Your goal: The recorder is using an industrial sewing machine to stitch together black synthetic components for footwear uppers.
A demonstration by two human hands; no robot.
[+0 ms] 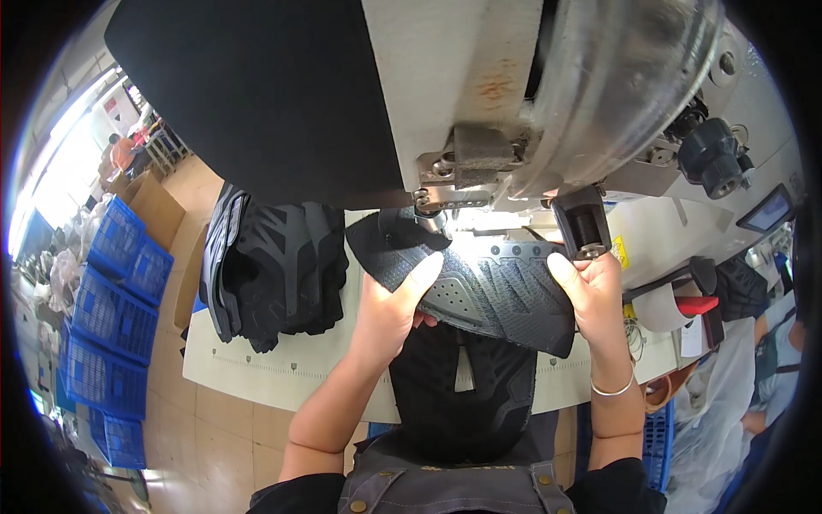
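A black textured shoe upper [501,295] is stretched between my two hands beneath the head of a sewing machine [432,224]. Small round eyelets or holes run along its far edge, under a bright light. My left hand [385,308] pinches the left part, thumb on top and fingers mostly hidden underneath. At the right end my right hand [592,287] grips it the same way, its thumb pressing on the top face. Another black upper [462,394] hangs over the table's near edge, against my apron.
A thick stack of black uppers [274,270] lies on the left of the pale worktable [257,377]. Blue plastic crates [111,313] are piled on the floor at the left. A black cylindrical fitting [582,224] hangs just above my right hand. Other people are at both sides.
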